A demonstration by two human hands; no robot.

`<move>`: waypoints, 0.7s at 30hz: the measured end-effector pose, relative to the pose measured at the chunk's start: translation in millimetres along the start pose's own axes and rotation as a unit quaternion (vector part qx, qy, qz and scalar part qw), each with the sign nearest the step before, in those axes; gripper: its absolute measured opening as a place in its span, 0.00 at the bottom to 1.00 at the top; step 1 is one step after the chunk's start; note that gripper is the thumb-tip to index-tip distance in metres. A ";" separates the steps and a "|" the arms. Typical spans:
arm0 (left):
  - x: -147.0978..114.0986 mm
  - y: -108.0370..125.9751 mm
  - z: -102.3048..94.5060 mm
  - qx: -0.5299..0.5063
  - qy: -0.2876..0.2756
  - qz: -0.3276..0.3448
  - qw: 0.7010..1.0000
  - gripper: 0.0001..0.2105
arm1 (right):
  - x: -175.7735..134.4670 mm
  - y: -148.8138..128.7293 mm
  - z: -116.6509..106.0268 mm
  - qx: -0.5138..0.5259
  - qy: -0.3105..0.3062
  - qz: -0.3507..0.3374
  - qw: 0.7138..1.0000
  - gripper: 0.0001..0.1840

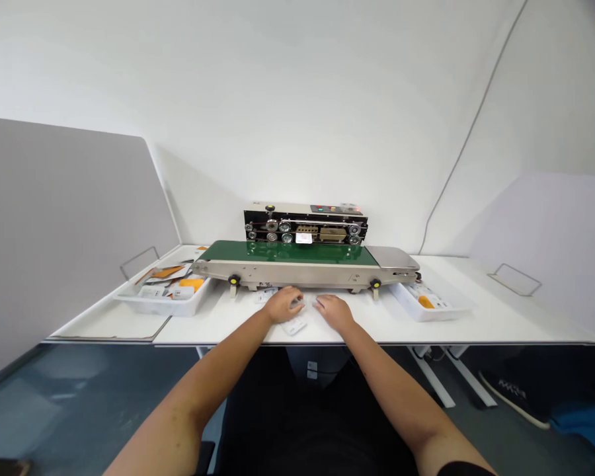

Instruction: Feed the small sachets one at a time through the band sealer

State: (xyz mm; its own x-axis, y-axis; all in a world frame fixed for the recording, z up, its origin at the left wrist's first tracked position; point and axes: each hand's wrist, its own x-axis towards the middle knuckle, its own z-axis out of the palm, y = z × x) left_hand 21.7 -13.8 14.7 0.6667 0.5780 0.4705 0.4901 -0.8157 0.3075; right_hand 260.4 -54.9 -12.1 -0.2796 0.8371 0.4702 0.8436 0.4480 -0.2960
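My left hand (283,305) is over the white table in front of the sealing machine, its fingers curled in a pinch. Close by on the right, my right hand (335,311) has its fingers bent and thumb drawn in. A clear plastic bag (309,302) shows faintly between the fingertips of both hands; its outline is hard to make out. Below my left hand lies a small white packet (294,326) with faint print. More labelled packets (266,295) are partly hidden behind my left hand, under the machine's front edge.
A band sealer (305,225) with a green conveyor belt (287,252) stands along the wall, a white packet (304,238) on it. White bins hold packets at left (161,306) and right (439,314). Grey partitions (69,225) flank the table.
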 end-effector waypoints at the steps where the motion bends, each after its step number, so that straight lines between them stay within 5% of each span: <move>1: -1.0 1.0 -0.3 0.007 0.002 0.003 1.000 0.09 | -1.7 0.8 -2.1 0.017 0.033 -0.005 0.999 0.16; 5: -4.2 3.0 -3.3 -0.003 0.020 -0.017 1.000 0.14 | -3.1 3.8 -11.1 0.116 0.186 0.019 0.975 0.26; 7: -5.8 1.0 -5.4 -0.045 0.028 -0.039 0.998 0.19 | 1.3 -0.7 -8.8 0.176 0.204 0.053 0.961 0.26; 11: -8.9 -7.1 -7.1 -0.189 0.033 -0.062 0.979 0.25 | 18.7 -26.9 16.9 0.307 0.158 0.116 0.931 0.24; 15: -7.8 -11.2 -3.9 -0.312 0.067 -0.156 0.935 0.20 | 29.6 -52.7 40.3 0.429 0.066 0.131 0.891 0.21; 18: -4.9 -10.6 -1.7 -0.350 0.089 -0.199 0.911 0.18 | 27.3 -56.0 42.4 0.496 -0.001 0.129 0.858 0.20; 21: -3.3 -11.2 -2.2 -0.352 0.082 -0.214 0.907 0.18 | 22.6 -51.0 40.3 0.522 -0.001 0.146 0.840 0.17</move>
State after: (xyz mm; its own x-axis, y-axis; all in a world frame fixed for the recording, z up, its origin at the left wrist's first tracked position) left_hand 12.8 -6.6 11.5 0.3780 0.8817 0.2824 0.1661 -0.3647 0.9162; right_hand 192.6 -46.2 -19.9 -0.1326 0.9590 0.2505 0.0139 0.2545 -0.9670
